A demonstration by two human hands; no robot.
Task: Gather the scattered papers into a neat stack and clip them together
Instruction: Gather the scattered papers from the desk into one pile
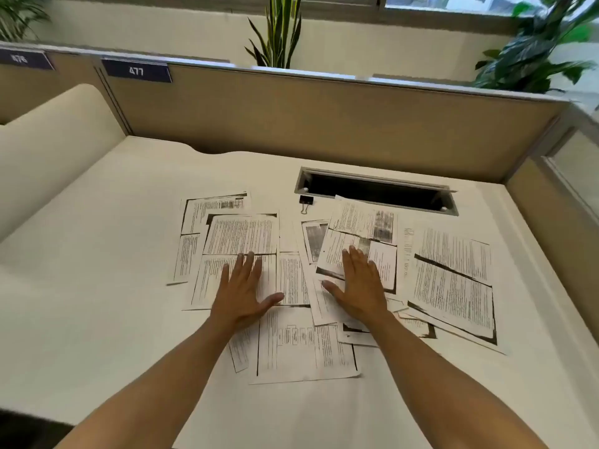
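Observation:
Several printed papers [450, 280] lie scattered and overlapping across the middle of the white desk [97, 286]. My left hand [241, 291] rests flat on the left sheets, fingers straight and spread. My right hand [359, 283] lies flat on a tilted sheet in the middle, fingers straight. A black binder clip [305, 202] sits on the desk just beyond the papers, apart from both hands.
A dark rectangular cable slot [376, 191] opens in the desk behind the papers. A tan partition wall [324, 115] closes the back and right sides, with plants behind it. A cream curved divider [48, 137] stands at the left.

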